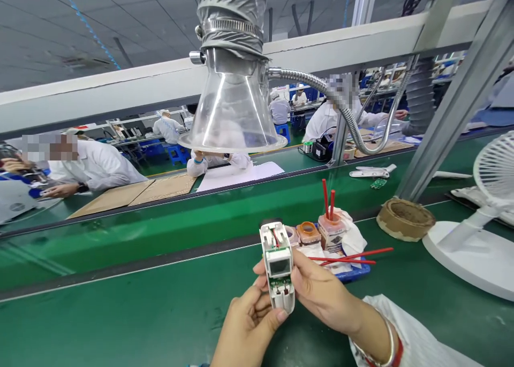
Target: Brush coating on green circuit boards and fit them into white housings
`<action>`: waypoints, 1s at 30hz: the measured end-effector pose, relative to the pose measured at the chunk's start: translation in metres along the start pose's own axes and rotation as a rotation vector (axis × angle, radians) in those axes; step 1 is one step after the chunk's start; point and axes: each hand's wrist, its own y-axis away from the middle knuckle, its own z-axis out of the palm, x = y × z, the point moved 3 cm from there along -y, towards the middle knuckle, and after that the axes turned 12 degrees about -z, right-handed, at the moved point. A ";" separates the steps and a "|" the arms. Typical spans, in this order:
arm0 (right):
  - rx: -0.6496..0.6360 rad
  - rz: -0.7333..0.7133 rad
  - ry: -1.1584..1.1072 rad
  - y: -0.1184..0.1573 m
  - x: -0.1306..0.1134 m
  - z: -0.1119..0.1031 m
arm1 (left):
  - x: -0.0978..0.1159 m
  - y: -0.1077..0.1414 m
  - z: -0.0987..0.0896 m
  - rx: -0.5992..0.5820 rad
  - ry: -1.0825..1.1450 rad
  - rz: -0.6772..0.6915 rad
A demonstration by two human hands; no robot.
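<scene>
Held up over the green bench is a white plastic device housing [277, 268], its inside facing me. A small grey screen, a green circuit board and red and dark wires show in it. My left hand [251, 319] grips its lower end, thumb at the bottom edge. On the right side, my right hand [321, 289] has its fingers closed on the same housing. Just behind the hands sits a blue tray [353, 273] with small bottles, white tissue and red sticks [349, 260]. One bottle [332, 230] holds two upright red sticks.
A clear extraction hood [236, 110] hangs above the bench. To the right stand a tape roll [405, 220] and a white fan [461, 244]. Beyond a green divider, a white handheld casing [371, 172] lies near cardboard sheets [160, 190]. Several co-workers in white sit across.
</scene>
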 end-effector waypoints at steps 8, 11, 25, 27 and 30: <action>-0.007 0.092 0.275 0.002 -0.014 -0.007 | 0.003 -0.005 0.004 -0.086 0.057 -0.075; 0.009 0.168 0.419 0.006 -0.016 -0.018 | 0.005 -0.009 -0.004 -0.090 0.144 -0.155; 0.032 0.504 0.398 0.077 -0.004 -0.062 | 0.026 -0.158 -0.142 0.357 -0.180 -0.339; 0.015 0.513 0.410 0.075 -0.004 -0.063 | 0.023 -0.192 -0.143 0.373 -0.218 -0.351; 0.022 0.515 0.414 0.073 -0.005 -0.067 | 0.017 -0.230 -0.137 0.392 -0.255 -0.353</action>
